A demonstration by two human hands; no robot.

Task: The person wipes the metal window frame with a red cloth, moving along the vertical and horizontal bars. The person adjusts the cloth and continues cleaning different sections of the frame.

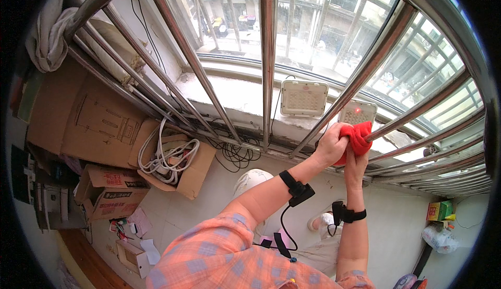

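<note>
A red cloth is wrapped around one of the metal bars of the window guard. My left hand grips the cloth from its left side, the fingers partly hidden behind the folds. From below, my right hand holds the same cloth against the bar; its fingertips are covered by the fabric. Just behind the cloth, a flat lamp panel with a small red light leans on the window sill. A second lamp panel rests on the sill to the left.
Coiled black cable lies at the base of the bars. To the left are an open carton holding a pale hose, and another cardboard box. A small wooden box is on the floor. A plastic bag sits by the right wall.
</note>
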